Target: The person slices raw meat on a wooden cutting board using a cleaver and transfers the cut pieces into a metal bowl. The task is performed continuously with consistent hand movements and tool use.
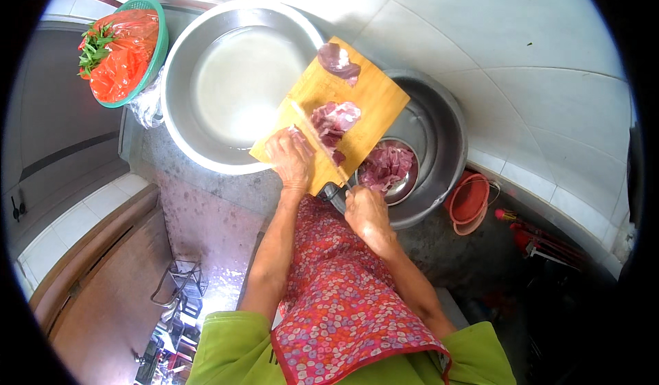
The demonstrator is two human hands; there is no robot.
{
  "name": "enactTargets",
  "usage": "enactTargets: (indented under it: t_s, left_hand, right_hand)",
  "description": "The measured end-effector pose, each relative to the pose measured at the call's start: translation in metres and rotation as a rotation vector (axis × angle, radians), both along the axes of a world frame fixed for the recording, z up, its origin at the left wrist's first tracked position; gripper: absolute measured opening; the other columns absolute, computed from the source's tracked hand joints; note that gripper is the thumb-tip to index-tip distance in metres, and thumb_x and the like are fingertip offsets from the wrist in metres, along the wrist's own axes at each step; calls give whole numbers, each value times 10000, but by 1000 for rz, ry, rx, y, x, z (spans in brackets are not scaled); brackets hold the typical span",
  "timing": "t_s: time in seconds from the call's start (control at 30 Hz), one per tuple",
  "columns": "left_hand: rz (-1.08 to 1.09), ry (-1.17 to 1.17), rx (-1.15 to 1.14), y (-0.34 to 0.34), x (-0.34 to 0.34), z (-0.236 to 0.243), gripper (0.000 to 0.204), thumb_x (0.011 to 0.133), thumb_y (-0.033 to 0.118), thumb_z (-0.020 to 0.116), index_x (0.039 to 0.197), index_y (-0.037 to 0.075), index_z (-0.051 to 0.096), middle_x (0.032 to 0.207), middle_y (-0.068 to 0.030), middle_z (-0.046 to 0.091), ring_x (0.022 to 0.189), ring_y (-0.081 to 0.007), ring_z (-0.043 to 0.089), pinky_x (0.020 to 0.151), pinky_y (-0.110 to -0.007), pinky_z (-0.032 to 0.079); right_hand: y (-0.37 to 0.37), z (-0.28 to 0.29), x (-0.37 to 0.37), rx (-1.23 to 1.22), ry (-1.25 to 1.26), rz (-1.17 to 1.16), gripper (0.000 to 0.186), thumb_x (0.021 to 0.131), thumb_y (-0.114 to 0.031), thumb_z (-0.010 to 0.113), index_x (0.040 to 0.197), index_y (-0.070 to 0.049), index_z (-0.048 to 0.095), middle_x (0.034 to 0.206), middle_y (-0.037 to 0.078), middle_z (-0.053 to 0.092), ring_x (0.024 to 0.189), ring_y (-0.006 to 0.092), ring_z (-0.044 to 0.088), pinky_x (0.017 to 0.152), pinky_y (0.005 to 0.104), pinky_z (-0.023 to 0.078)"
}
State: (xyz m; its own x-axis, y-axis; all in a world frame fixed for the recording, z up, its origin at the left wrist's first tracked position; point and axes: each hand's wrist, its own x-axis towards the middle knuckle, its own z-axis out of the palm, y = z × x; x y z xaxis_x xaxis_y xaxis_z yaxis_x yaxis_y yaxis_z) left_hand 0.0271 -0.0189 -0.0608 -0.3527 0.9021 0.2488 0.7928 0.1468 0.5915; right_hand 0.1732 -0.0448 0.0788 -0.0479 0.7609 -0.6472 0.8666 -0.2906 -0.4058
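A yellow cutting board (374,97) lies tilted across two large metal basins. My right hand (368,213) is closed round the handle of a knife; its narrow blade (317,136) stands edge-on over the board. To the left of the blade, my left hand (291,157) presses with curled fingers on a piece of meat (295,131), mostly hidden under them. On the blade's right lies a heap of cut red meat (334,121). A larger dark-red piece of meat (339,62) rests near the board's far end. Meat strips (386,167) fill a small metal bowl (410,184).
The left basin (180,62) holds cloudy water; the right, darker basin (453,131) holds the small bowl. A green basket (159,45) with red plastic bags and green leaves stands far left. Reddish buckets (469,203) sit by the tiled wall (522,110) at right.
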Motion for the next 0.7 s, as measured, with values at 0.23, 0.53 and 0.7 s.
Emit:
enactTargets:
  t_s: [0.23, 0.53, 0.7]
  left_hand:
    - [-43, -1, -61, -5, 0, 3, 320, 861, 145, 498, 1158, 40, 439, 1088, -173, 446, 1020, -348, 430, 872, -452, 352]
    - [-80, 8, -50, 1, -4, 7, 309, 769, 91, 560, 1072, 45, 520, 984, -144, 472, 939, -334, 450, 804, -443, 361]
    - [-67, 51, -23, 2, -5, 5, 326, 761, 90, 564, 1083, 50, 525, 955, -134, 475, 917, -321, 457, 795, -434, 356]
  right_hand:
    - [-24, -2, -10, -100, -14, 32, 158, 790, -144, 554, 838, 5, 577, 794, 244, 614, 799, 435, 592, 749, 524, 447]
    - [22, -6, -40, -156, -4, 55, 127, 731, -49, 579, 804, 37, 637, 839, 280, 622, 856, 427, 611, 783, 482, 480]
    - [-18, -1, -15, -267, -137, 22, 179, 743, -80, 605, 893, 11, 639, 919, 269, 625, 908, 418, 607, 814, 475, 474]
